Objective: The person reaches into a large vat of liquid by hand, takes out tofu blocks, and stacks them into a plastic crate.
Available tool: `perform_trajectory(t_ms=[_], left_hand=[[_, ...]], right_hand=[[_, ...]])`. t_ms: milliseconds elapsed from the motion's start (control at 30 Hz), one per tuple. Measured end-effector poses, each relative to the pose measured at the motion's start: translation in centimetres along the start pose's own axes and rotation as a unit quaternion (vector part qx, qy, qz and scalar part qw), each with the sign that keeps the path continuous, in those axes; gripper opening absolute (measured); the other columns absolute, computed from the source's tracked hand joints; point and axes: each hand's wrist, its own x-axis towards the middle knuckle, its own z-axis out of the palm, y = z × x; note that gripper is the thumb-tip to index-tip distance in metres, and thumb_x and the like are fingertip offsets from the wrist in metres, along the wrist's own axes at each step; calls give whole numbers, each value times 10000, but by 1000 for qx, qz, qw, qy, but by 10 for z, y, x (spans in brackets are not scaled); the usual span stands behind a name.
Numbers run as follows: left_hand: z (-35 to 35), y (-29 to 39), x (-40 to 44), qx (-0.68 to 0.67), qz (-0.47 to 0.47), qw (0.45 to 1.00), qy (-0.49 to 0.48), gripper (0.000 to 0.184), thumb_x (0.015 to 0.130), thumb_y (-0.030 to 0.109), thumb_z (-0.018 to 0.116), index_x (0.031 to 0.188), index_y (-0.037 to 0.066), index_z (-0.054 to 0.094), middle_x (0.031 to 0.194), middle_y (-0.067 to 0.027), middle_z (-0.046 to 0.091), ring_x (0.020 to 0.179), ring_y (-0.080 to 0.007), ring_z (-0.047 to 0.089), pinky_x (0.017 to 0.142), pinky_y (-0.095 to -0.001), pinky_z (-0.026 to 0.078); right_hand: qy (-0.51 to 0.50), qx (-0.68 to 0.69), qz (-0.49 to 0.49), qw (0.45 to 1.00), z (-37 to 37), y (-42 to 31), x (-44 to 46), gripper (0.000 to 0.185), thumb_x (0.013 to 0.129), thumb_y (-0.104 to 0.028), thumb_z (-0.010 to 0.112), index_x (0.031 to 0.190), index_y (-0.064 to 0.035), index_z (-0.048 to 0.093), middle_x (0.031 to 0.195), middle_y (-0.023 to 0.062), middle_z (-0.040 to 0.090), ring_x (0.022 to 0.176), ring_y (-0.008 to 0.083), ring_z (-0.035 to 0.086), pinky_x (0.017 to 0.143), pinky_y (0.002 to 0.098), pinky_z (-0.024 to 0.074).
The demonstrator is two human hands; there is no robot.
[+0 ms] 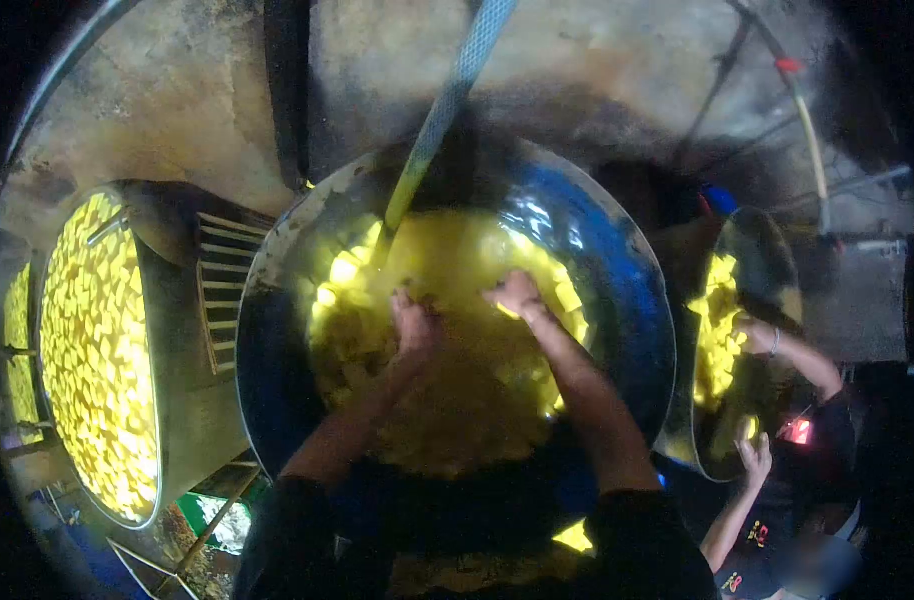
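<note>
A large round metal basin (pixel 262 400) holds murky yellowish water, with yellow chunks around its inner edge. My left hand (pixel 413 325) is at the water's surface near the middle, its fingers blurred, and whether it holds anything is hidden. To its right, my right hand (pixel 517 293) has its fingers curled round a yellow chunk (pixel 508 311). A pale blue mesh hose (pixel 447 115) runs down into the water beyond my left hand.
At the left stands a big round container (pixel 157 440) full of yellow pieces, beside a slatted rack (pixel 227 280). On the right a co-worker's hands (pixel 755 455) handle yellow pieces at another basin (pixel 777 250). A green crate (pixel 192 512) is at the lower left.
</note>
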Motion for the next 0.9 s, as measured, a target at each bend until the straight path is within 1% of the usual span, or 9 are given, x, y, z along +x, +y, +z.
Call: perform_trajectory(t_ms=[167,333,400,467,500,533,600,700,900], left_hand=[[55,-71,35,-177,-29,969,171,252,809,210,612,973,20,612,973,-170,595,794,-311,577,700,-411,473],[20,-72,40,-252,129,933,224,227,856,216,582,969,22,621,1032,-135,598,751,-260,597,698,-364,495],[15,-99,50,-225,154,935,228,225,867,212,574,988,28,618,1070,-124,594,747,-253,599,714,-362,502],[29,-150,66,-555,122,822,32,332,894,282,535,1092,18,575,1088,-137,598,914,-240,597,814,-351,482],[28,-149,73,-649,99,753,-33,368,903,305,522,1126,15,561,1094,-141,600,970,-236,596,847,-347,475],[3,-103,77,-589,-304,749,-15,329,897,269,524,1097,11,565,1087,-141,604,995,-236,584,855,-349,468],[23,-55,38,-668,-74,705,227,228,891,213,520,1001,20,571,992,-129,625,929,-239,597,818,-367,475],[17,-11,30,-792,-218,566,61,209,909,217,484,960,36,574,907,-111,630,868,-225,601,788,-370,481],[-8,66,-4,-784,-200,585,65,295,898,240,408,1059,30,537,941,-126,608,854,-237,596,748,-378,496]], right_hand=[[140,-4,82,987,70,-8,98,348,760,-421,609,815,-78,632,843,102,637,816,241,602,666,403,492],[111,134,88,981,107,21,115,238,769,-306,596,873,-92,616,909,72,621,874,210,587,732,385,477],[69,541,-75,835,102,43,97,271,758,-227,619,969,-57,616,983,74,626,918,218,593,794,348,481],[-44,689,-98,716,58,40,62,315,759,-178,635,1034,-27,600,1035,82,620,936,219,597,830,327,481],[-102,700,-69,703,23,26,33,341,765,-155,644,1066,-9,583,1062,89,612,940,217,598,845,319,479],[-136,700,-55,699,-4,15,9,368,770,-132,652,1099,9,566,1090,95,604,944,216,600,860,311,478],[-148,647,-56,746,-40,-8,-27,428,780,-86,669,1163,46,532,1145,109,588,952,213,603,889,295,475],[-150,533,-110,825,-52,-30,-53,508,728,-210,763,1155,-20,563,1105,96,608,987,200,594,862,297,487],[-38,226,-143,963,-36,-65,-72,446,762,-292,730,1095,-31,591,1099,125,608,998,259,599,872,370,475]])
